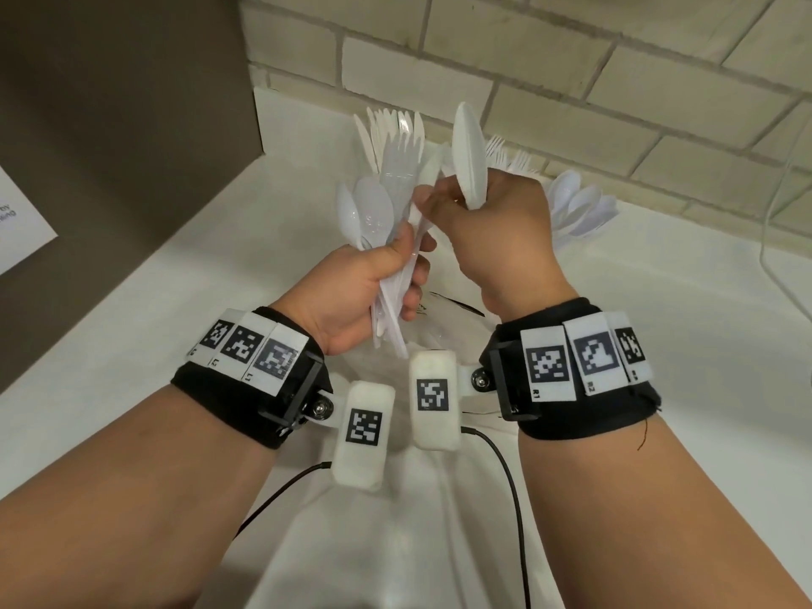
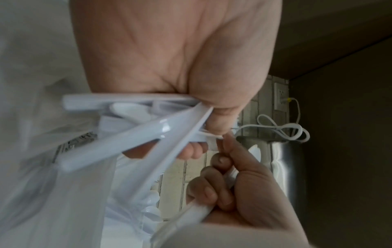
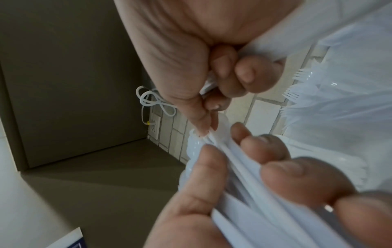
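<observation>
The left hand (image 1: 356, 292) holds a bundle (image 1: 378, 213) of white plastic cutlery up in front of the tiled wall (image 1: 571, 81), clear of the tabletop (image 1: 659, 301). Its fingers are clamped round the handles, so the spoon bowls, fork tines and knife blades fan out towards the wall where each kind can be told apart. The grip sits low on the stems, which probably leaves the upper ends free for picking.

The right hand (image 1: 496, 230) works beside the bundle, on the side nearer the wall. Its lower fingers are curled round the handle of a spoon (image 1: 470, 156), parked bowl-up in the palm, apparently so that thumb and forefinger are free. Those two pinch one piece (image 1: 433, 169) at the bundle's edge; I cannot tell which kind it is.

At the foot of the wall lie a row of forks (image 1: 514, 158) and, further along it, a row of spoons (image 1: 580, 204), each kind by itself. This looks like sorting, with the spoon likely bound for that second row. A thin plastic bag (image 2: 53, 193) lies further out from the wall, below the hands.
</observation>
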`<state>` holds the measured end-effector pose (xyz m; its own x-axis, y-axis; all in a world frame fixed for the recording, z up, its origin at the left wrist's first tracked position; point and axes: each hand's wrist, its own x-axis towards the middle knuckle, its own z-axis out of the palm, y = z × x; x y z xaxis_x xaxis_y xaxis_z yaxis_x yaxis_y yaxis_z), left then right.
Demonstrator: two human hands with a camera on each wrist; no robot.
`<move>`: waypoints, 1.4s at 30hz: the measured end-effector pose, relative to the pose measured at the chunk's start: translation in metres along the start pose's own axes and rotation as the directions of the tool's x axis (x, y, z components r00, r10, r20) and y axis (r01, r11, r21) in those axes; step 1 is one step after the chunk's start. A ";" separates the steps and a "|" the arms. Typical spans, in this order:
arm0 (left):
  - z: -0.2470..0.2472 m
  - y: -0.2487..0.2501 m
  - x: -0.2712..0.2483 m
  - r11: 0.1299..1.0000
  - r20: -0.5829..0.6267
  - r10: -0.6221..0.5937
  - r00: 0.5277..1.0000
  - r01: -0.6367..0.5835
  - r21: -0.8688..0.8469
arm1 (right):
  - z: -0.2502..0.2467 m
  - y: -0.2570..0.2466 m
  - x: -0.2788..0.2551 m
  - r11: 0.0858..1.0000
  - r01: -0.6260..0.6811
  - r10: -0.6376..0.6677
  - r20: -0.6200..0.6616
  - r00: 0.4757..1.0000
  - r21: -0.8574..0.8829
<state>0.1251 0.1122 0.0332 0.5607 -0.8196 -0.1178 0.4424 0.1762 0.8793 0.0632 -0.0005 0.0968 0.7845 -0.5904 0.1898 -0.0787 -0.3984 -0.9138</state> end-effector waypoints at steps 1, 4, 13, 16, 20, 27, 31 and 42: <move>-0.001 0.001 0.000 1.000 0.002 -0.012 1.000 0.012 -0.025 | 0.000 -0.001 0.000 0.999 -0.022 0.023 -0.008 1.000 0.036; -0.003 0.004 -0.001 0.993 -0.021 -0.043 0.999 0.040 -0.108 | 0.002 -0.003 0.002 0.986 -0.048 0.062 -0.085 0.994 0.161; -0.001 0.002 0.001 0.995 -0.053 -0.040 0.998 0.035 -0.098 | 0.011 0.001 0.003 0.983 -0.039 0.061 -0.115 0.991 0.181; -0.001 0.000 0.002 0.999 -0.090 0.001 0.996 0.003 0.036 | 0.008 0.004 0.006 0.983 -0.022 0.054 -0.173 0.983 0.183; -0.001 0.002 0.000 0.980 -0.118 0.069 0.991 -0.046 0.193 | 0.005 0.008 0.008 0.982 0.001 0.044 -0.230 0.972 0.190; 0.000 0.004 -0.001 0.928 -0.195 0.166 0.967 -0.086 0.362 | -0.001 0.008 0.012 0.958 -0.090 0.165 -0.266 0.950 0.273; -0.006 0.002 0.006 0.556 -0.150 0.397 0.906 -0.107 0.824 | 0.002 0.003 0.006 0.963 -0.200 0.220 -0.103 0.970 0.178; -0.010 -0.002 0.006 0.298 -0.069 0.563 0.823 -0.125 0.946 | 0.004 0.001 -0.005 0.948 -0.212 0.190 0.113 0.975 0.238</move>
<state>0.1343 0.1122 0.0264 0.7589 -0.5382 0.3667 -0.6007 -0.3610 0.7133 0.0617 0.0048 0.0936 0.8197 -0.5720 -0.0290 -0.0946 -0.0853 -0.9919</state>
